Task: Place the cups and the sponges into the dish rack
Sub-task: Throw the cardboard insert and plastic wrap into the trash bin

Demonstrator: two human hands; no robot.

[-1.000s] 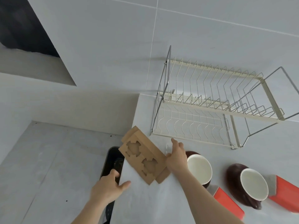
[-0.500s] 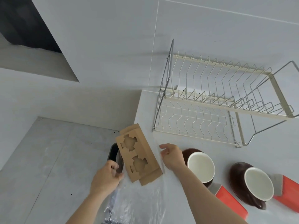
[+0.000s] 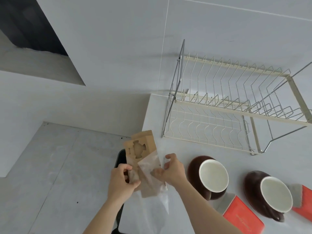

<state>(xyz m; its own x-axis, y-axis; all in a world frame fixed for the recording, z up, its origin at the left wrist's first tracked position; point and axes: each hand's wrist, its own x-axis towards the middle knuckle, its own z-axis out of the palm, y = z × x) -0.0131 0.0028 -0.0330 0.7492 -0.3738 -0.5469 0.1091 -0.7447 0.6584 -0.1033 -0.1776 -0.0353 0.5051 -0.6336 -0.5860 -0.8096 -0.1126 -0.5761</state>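
Two brown cups with white insides stand on the counter: one (image 3: 213,175) just right of my hands, the other (image 3: 275,193) further right. A red sponge with a grey pad (image 3: 241,215) lies in front of the first cup, and a second one (image 3: 303,200) sits at the right edge. The wire dish rack (image 3: 209,127) stands empty at the back of the counter. My left hand (image 3: 122,181) grips a cardboard cup holder (image 3: 140,149). My right hand (image 3: 172,171) pinches a clear plastic bag (image 3: 152,169) around the holder's lower half.
The grey counter (image 3: 152,115) ends at its left edge beside my hands, with a dark bin opening (image 3: 121,157) just below that edge. A lower grey floor (image 3: 59,166) spreads to the left. A tiled wall rises behind the rack.
Both hands came together on the cardboard holder. The clear plastic bag now covers its lower half, and the holder has turned more upright over the counter's left edge.
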